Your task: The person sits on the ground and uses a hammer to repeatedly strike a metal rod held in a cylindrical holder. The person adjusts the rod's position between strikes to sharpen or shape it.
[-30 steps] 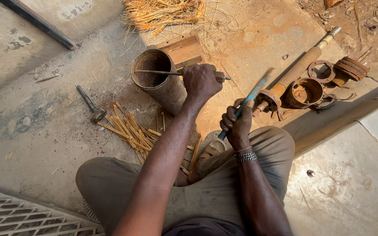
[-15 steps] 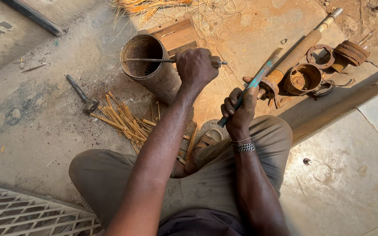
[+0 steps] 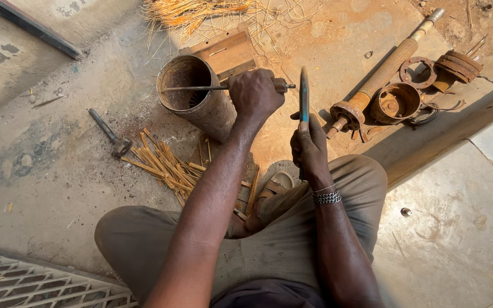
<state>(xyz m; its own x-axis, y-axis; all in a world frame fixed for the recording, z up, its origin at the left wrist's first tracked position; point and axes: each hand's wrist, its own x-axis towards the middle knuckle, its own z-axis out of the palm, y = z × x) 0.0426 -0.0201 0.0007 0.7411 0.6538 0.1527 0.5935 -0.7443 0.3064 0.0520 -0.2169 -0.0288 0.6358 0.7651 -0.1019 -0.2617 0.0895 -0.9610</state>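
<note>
Your left hand (image 3: pixel 256 94) is clenched around a thin metal rod (image 3: pixel 201 88), which lies level across the open mouth of the rusty metal cylinder (image 3: pixel 192 97); the rod's far end reaches the cylinder's far rim, and its short end pokes out past your knuckles. Your right hand (image 3: pixel 310 149) grips a blue-handled tool (image 3: pixel 303 94), held upright just beside the left hand, apart from the rod. The cylinder lies on the concrete floor (image 3: pixel 41 171), tipped with its mouth toward you, just ahead of your left hand.

Left of it lie a scatter of copper strips (image 3: pixel 161 162) and a small hammer (image 3: pixel 109 134) (head toward the strips). To the right, well clear of both hands, rest a rusty shaft (image 3: pixel 383 71), a rusted cup-shaped housing (image 3: pixel 396 102) and rings (image 3: pixel 455 65). A bundle of copper wire (image 3: pixel 201 11) sits beyond the cylinder.
</note>
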